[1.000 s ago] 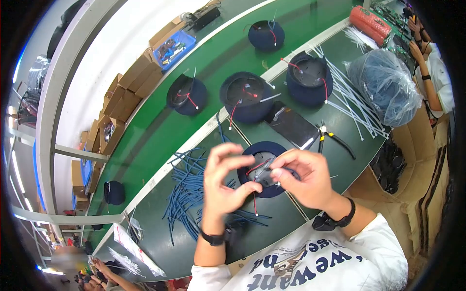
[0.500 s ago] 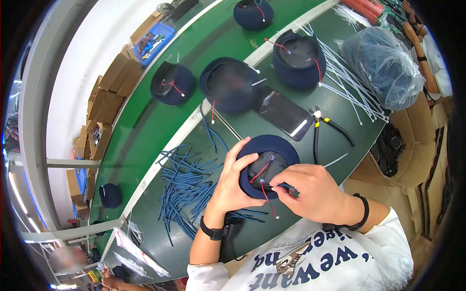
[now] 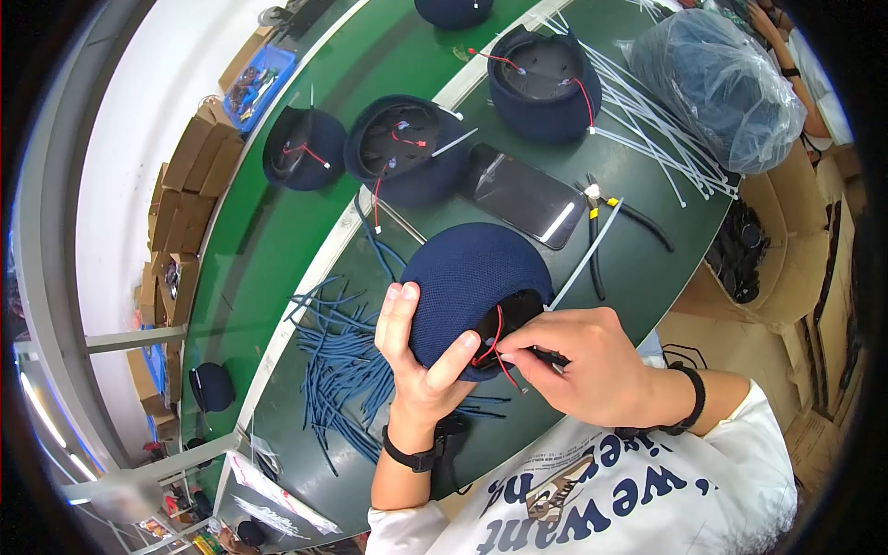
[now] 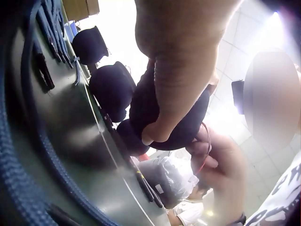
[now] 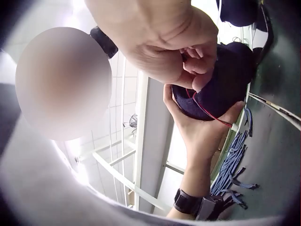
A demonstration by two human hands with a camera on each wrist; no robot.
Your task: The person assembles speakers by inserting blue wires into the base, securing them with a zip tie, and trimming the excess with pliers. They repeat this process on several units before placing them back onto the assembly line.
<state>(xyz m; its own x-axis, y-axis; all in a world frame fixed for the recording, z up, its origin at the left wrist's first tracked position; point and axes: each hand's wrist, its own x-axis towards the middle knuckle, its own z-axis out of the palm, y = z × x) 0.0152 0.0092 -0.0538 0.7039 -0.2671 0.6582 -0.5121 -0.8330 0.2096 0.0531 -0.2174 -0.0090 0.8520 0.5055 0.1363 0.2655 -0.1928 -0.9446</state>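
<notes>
Navy shell [image 3: 470, 282] clasped in left fingers [image 3: 399, 319], red wire [image 3: 500, 324] in right fingers [image 3: 539, 335], carton [image 3: 786, 231] of black parts [image 3: 740, 254]

The held navy dome [image 3: 474, 277] has tipped, knitted side up.

The person wore a white T-shirt [image 3: 518, 513] with short, loose sleeves. Large dark navy lettering [image 3: 661, 490], upside down in the head view, included the words "we want", with tiny print and a brown shoe-like graphic [image 3: 558, 490] among it. A black buckled strap [image 3: 410, 453] with a blocky black unit [image 5: 209, 207] circled the wrist of the left hand [image 3: 421, 356]; a textured black band [image 3: 696, 396] circled that of the right hand [image 3: 585, 361].
</notes>
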